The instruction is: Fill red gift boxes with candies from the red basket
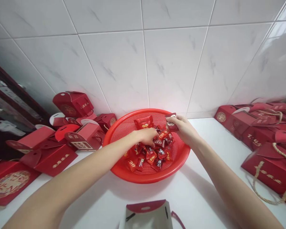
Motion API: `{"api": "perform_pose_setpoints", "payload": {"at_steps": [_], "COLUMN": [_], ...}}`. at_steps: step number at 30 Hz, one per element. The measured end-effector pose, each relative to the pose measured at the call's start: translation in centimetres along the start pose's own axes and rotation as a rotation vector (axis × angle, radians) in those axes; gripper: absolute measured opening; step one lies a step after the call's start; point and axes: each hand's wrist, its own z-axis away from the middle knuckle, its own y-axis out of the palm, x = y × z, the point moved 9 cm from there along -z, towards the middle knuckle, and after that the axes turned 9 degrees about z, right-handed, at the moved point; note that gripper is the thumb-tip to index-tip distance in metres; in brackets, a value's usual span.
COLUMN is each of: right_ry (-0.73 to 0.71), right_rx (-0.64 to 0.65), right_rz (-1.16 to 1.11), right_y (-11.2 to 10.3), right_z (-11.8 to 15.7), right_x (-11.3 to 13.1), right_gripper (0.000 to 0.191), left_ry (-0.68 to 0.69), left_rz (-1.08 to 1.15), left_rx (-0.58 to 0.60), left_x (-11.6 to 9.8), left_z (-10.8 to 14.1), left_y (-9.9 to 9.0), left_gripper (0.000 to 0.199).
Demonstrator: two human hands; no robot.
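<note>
A red plastic basket (149, 178) with a perforated wall holds several wrapped candies (150, 155) in red and dark wrappers. My left hand (146, 136) reaches down into it, fingers curled among the candies; the fingertips are partly hidden, so what they grip does not show. Over the basket's right rim, my right hand (184, 128) pinches a dark red candy packet (172, 122) with a pale printed pattern. A larger red packet (143, 122) lies at the back of the basket. Below the basket, an open gift box (146, 219) shows its pale inside and red flap.
Folded red gift boxes (72, 103) are piled at the left on the white tabletop (95, 190). At the right, more red boxes (262, 162) with rope handles (257, 178) stand in a group. A tiled wall (112, 70) rises behind the basket.
</note>
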Motion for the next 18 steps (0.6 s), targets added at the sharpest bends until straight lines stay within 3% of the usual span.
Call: {"api": "perform_pose_setpoints", "payload": {"at_steps": [5, 10, 14, 18], "right_ry": [0.003, 0.0, -0.025, -0.026], "right_rx": [0.03, 0.007, 0.017, 0.044], "right_rz": [0.0, -0.025, -0.036, -0.005], "right_y": [0.3, 0.0, 0.0, 0.1], "right_z": [-0.1, -0.2, -0.3, -0.3], "right_x": [0.0, 0.0, 0.0, -0.1], "right_gripper": [0.04, 0.043, 0.04, 0.036], "left_ry": [0.036, 0.067, -0.031, 0.032], "left_rz": [-0.01, 0.078, 0.1, 0.052], "left_rx": [-0.173, -0.396, -0.271, -0.265], "left_x": [0.2, 0.5, 1.6, 1.0], "left_z": [0.4, 1.5, 1.2, 0.5], "left_y": [-2.7, -5.7, -4.5, -3.4], "left_gripper": [0.011, 0.026, 0.024, 0.029]}}
